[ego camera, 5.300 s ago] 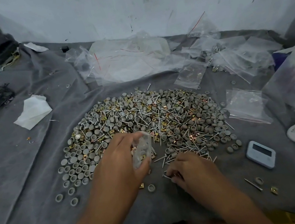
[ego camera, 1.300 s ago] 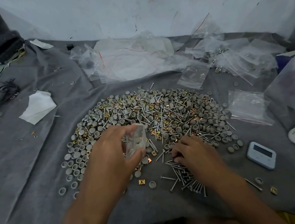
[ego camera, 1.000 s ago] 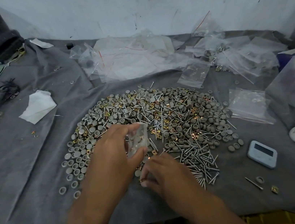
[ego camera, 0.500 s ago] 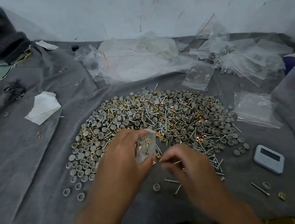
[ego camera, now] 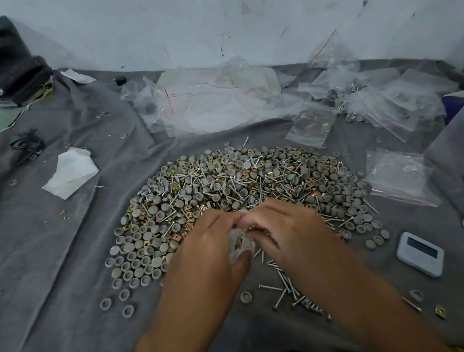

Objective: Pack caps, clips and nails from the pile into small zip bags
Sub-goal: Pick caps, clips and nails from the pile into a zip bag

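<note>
- Left hand (ego camera: 205,248) gripped the small zip bag (ego camera: 239,245) by its side, just before the pile (ego camera: 236,193) on the counter (ego camera: 43,262).
- Bag looked limp and slippery, best pinched at the mouth.
- Right hand (ego camera: 285,228) pinched that mouth.

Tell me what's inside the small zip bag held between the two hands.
The small zip bag shows a few grey caps through its clear plastic. The left hand and right hand cover its top and sides, so any nails or clips inside, and the count, can't be seen.
</note>
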